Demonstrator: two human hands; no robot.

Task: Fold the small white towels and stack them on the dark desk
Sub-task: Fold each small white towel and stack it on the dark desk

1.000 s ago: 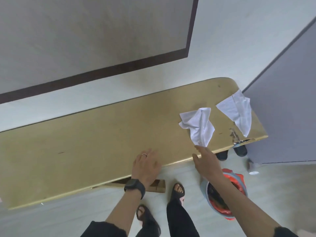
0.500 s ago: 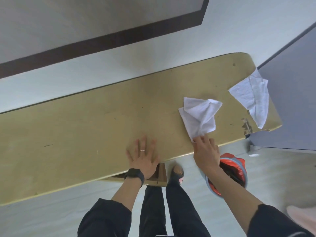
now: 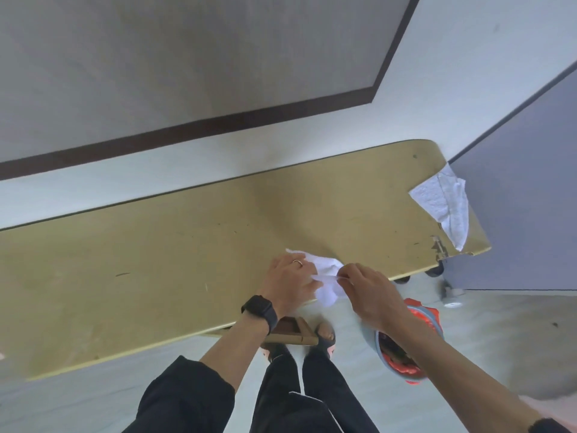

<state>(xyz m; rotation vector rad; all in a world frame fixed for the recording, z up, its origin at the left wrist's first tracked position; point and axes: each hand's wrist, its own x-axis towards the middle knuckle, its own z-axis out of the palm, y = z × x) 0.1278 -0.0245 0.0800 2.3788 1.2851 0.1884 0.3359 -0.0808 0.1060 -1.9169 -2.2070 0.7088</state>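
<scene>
A crumpled towel [image 3: 326, 278] was held at the near edge of the desk [image 3: 187, 245], between the left hand [image 3: 288, 281] and the right hand [image 3: 371, 292]. A second towel [image 3: 443, 204] was draped over the desk's far right corner. A bucket [image 3: 406, 342] was set on the floor below the right forearm

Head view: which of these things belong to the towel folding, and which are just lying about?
Part of the job: near towel, held by left hand and right hand; far towel; desk.

Just there: red-and-blue bin, wooden piece under the desk.
</scene>
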